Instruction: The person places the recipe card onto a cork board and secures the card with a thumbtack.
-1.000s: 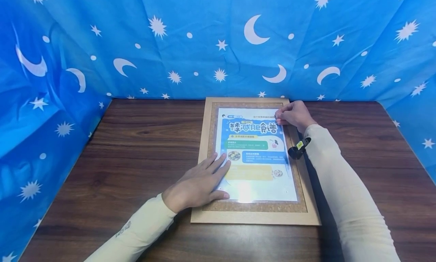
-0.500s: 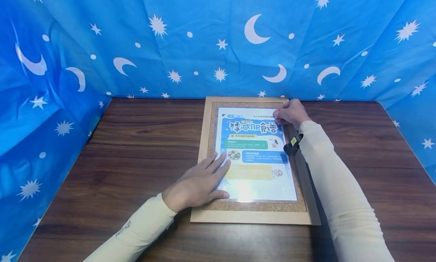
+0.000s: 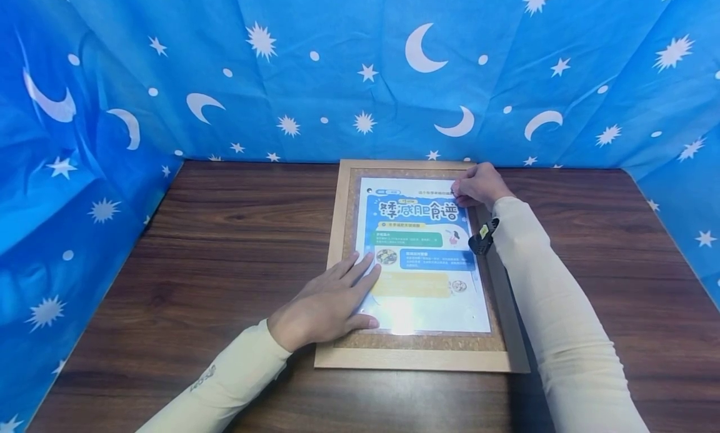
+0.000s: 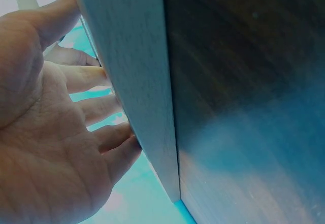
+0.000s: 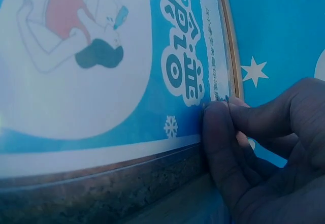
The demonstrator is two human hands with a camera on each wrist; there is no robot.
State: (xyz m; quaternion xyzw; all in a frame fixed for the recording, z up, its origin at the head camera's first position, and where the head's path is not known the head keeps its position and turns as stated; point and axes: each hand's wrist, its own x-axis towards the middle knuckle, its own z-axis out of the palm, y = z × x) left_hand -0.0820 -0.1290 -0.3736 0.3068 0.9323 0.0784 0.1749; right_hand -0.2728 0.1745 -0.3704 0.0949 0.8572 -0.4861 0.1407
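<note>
A laminated printed sheet [image 3: 439,317] in blue, green and yellow lies on a cork board [image 3: 450,342] with a pale wooden frame [image 3: 416,360]. My left hand [image 3: 332,302] rests at the lower left of the board, fingers spread across the frame onto the sheet. In the left wrist view its fingers reach over the frame's edge. My right hand [image 3: 480,184] is at the sheet's top right corner, thumb and fingers together. The right wrist view shows them pinching a tiny dark thing [image 5: 224,100] against the corner, mostly hidden by the fingertips; I cannot tell its kind.
The board lies on a dark wood-grain table [image 3: 225,245], its far edge close to a blue cloth [image 3: 337,89] with white moons and stars. This cloth also hangs along the left and right sides. A black strap device [image 3: 484,236] sits on the right wrist.
My right wrist and forearm have shifted slightly left and turned a little, while the fingertips stay at the sheet's top right corner. My left hand and the board have hardly moved.
</note>
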